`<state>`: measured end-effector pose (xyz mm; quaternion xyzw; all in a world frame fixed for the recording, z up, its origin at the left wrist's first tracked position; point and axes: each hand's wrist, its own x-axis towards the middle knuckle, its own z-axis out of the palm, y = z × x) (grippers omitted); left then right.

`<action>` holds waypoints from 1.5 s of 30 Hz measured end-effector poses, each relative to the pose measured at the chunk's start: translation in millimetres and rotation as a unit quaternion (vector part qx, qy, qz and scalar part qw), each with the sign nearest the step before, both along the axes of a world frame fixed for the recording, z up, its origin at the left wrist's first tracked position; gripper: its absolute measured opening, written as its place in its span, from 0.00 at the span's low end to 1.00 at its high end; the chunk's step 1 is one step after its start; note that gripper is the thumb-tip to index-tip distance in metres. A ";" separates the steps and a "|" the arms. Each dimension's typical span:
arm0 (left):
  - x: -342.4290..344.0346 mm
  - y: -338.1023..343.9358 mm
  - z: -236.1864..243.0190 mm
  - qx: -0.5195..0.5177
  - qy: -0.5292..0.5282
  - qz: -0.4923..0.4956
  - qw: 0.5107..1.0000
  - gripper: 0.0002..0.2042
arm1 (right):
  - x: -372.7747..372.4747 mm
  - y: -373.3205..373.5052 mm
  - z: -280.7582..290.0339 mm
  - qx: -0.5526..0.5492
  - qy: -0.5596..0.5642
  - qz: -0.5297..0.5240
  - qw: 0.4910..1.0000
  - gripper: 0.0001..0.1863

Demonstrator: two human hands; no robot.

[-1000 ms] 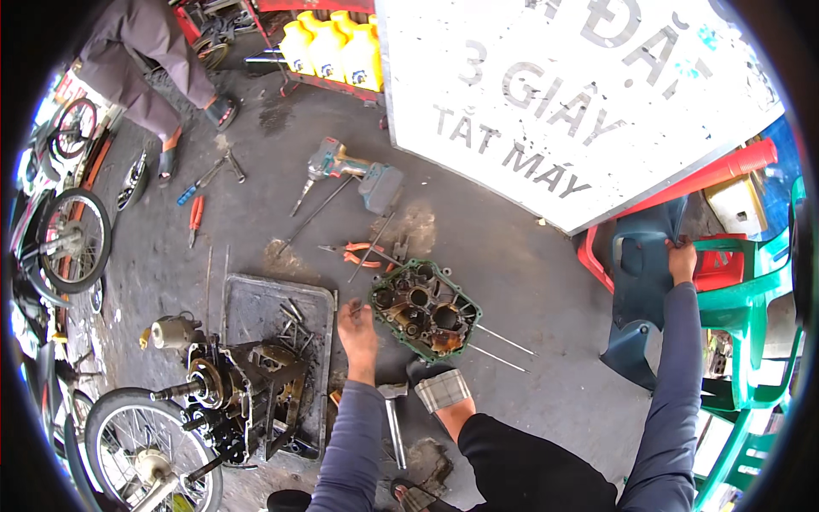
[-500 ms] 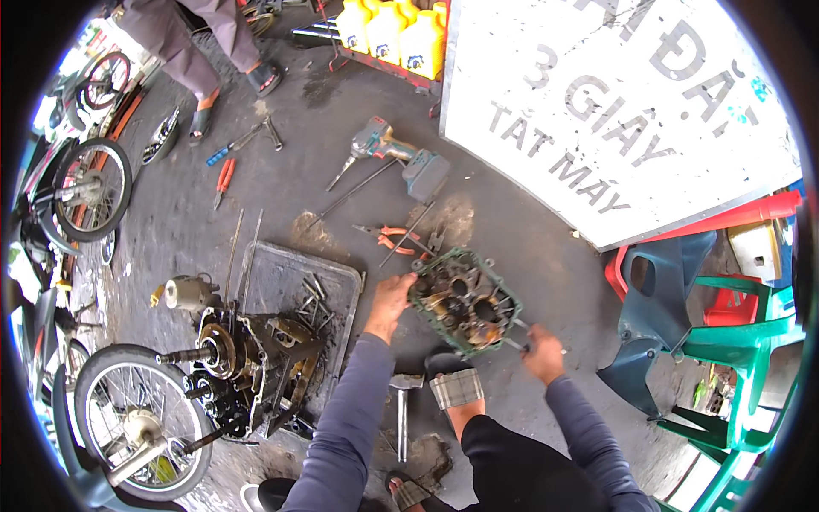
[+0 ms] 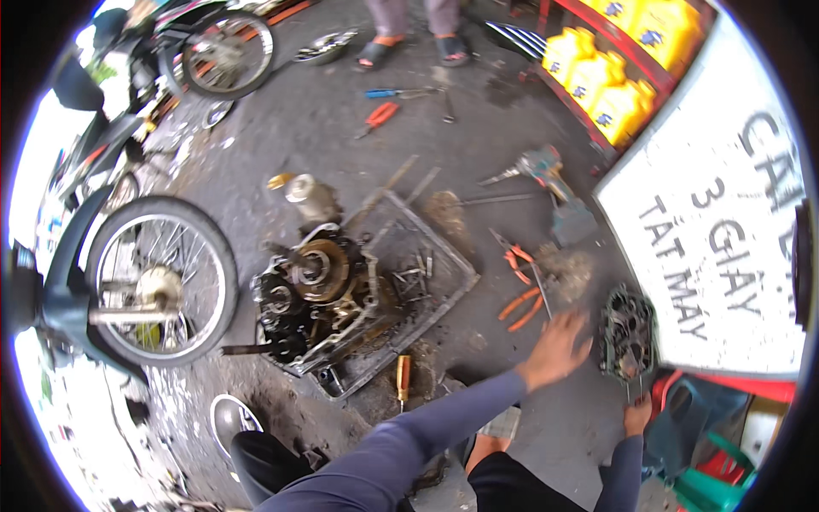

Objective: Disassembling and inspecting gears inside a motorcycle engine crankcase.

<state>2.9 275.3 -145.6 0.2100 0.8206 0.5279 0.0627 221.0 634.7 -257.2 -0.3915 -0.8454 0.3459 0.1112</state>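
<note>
Left hand (image 3: 556, 350) splayed and empty, just left of the engine casing (image 3: 627, 333), no contact visible; right hand (image 3: 637, 416) nearer, apparently closed round the thin rods (image 3: 629, 392) at the casing's near end, its long axis running away from the body, and unclear whether lifted or resting on the floor (image 3: 478, 136). Writing, largest first: big dark capitals, readable though partly cut off, on the white sign board (image 3: 725, 299) just right of the casing. Smaller: dark blue marks on yellow bottles (image 3: 621, 111), too small to make out.
</note>
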 end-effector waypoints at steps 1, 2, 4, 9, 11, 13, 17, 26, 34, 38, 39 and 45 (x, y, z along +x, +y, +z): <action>21.4 -34.9 7.7 0.016 0.019 -0.044 0.999 0.26 | 2.0 4.4 0.9 0.021 -0.001 0.035 0.999 0.21; 43.6 -74.7 14.9 0.008 0.019 -0.107 0.994 0.26 | -0.6 7.1 5.7 0.052 -0.057 0.049 0.996 0.22; 82.1 -176.7 26.9 -0.036 -0.074 -0.285 0.955 0.26 | -10.5 0.5 29.8 0.097 -0.170 0.113 0.974 0.32; 167.6 -460.0 66.2 -0.142 -0.351 -0.178 0.908 0.23 | -124.2 -98.6 144.0 0.331 -0.471 0.308 0.757 0.28; 238.9 -532.0 82.1 -0.327 -0.291 0.022 0.899 0.23 | -192.0 -183.9 179.6 0.227 -0.396 0.531 0.714 0.27; 319.5 -553.8 76.2 -0.344 -0.349 0.218 0.844 0.25 | -234.0 -290.6 200.8 0.224 -0.353 0.722 0.552 0.26; 440.1 -496.3 6.2 -0.495 -0.430 0.388 0.648 0.35 | -228.3 -504.9 205.9 0.205 -0.362 0.898 0.145 0.29; 452.0 -479.5 -11.4 0.523 0.048 0.585 0.617 0.28 | 135.8 -769.7 78.2 -0.451 -0.264 0.685 0.508 0.33; 441.5 -458.1 -34.2 0.179 -0.227 0.525 0.800 0.27 | 12.9 -818.0 3.7 -0.378 -0.098 0.609 0.690 0.15; 431.4 -471.8 -31.1 0.512 -0.154 0.579 0.615 0.29 | 39.7 -785.1 48.0 -0.265 -0.176 0.788 0.527 0.29; 426.8 -477.0 -32.7 0.533 -0.112 0.533 0.647 0.27 | 59.6 -771.0 62.0 -0.133 -0.234 0.849 0.455 0.36; 404.9 -479.3 -56.5 0.477 -0.169 0.634 0.584 0.16 | 76.0 -718.4 100.7 -0.248 -0.128 0.805 0.524 0.35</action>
